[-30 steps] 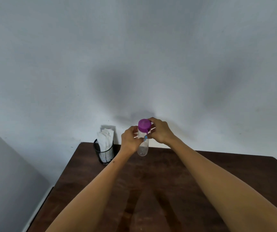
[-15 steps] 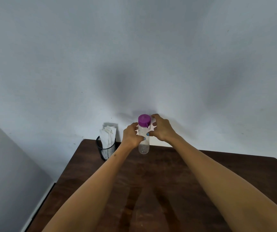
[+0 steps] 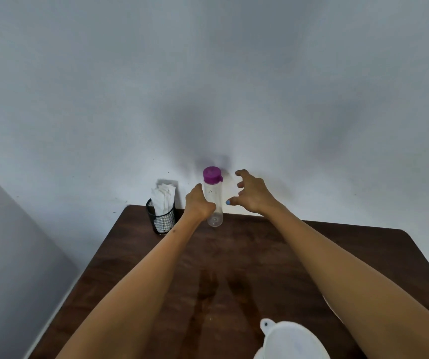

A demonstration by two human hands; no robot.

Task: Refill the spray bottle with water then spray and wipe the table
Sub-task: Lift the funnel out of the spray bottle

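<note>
Table (image 3: 273, 255) far edge: bottle (image 3: 214, 200) upright, left hand (image 3: 198, 204) grip around it; right hand (image 3: 252, 194) fingers spread, apart.

One view only, worn on my head. It faces forward and down over the counter (image 3: 273, 255) toward the wall (image 3: 208, 73). My hands sit at arm's length.

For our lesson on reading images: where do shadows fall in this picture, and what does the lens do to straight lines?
Head view: soft grey shadows spread on the wall above the bottle and behind the tissue holder; arm shadows streak the table; the wide lens bows the table's edges; the white funnel is cut off at the frame's bottom.
</note>
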